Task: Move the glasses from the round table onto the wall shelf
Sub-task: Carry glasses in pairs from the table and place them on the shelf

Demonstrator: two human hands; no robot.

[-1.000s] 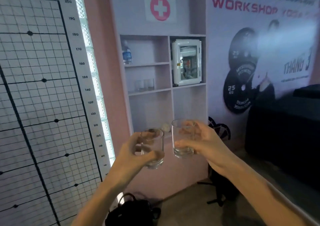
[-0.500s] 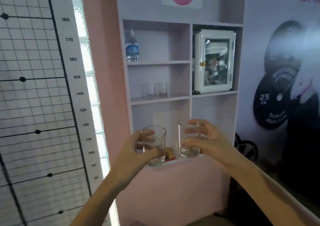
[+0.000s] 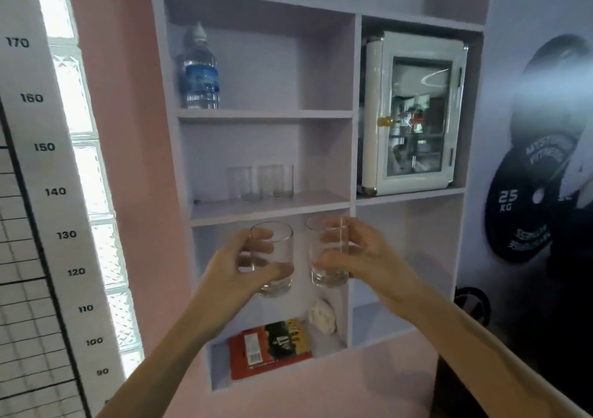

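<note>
My left hand (image 3: 236, 273) grips a clear tumbler (image 3: 279, 250), held upright in front of the wall shelf. My right hand (image 3: 362, 257) holds a second clear glass (image 3: 324, 258) just to its right, also upright. Both glasses hang just below the front edge of the middle shelf board (image 3: 269, 213), a short way out from it. On that board, toward the back, stand three empty glasses (image 3: 260, 182) close together. The round table is out of view.
A water bottle (image 3: 200, 71) stands on the shelf above. A white glass-door cabinet (image 3: 414, 112) fills the right compartment. Below lie a red packet (image 3: 272, 345) and a crumpled white lump (image 3: 322, 316). A height chart (image 3: 38, 193) covers the left wall.
The view has closed in on the wall shelf, which now fills the frame. Both hands have kept their glasses and now sit just under the middle shelf board.
</note>
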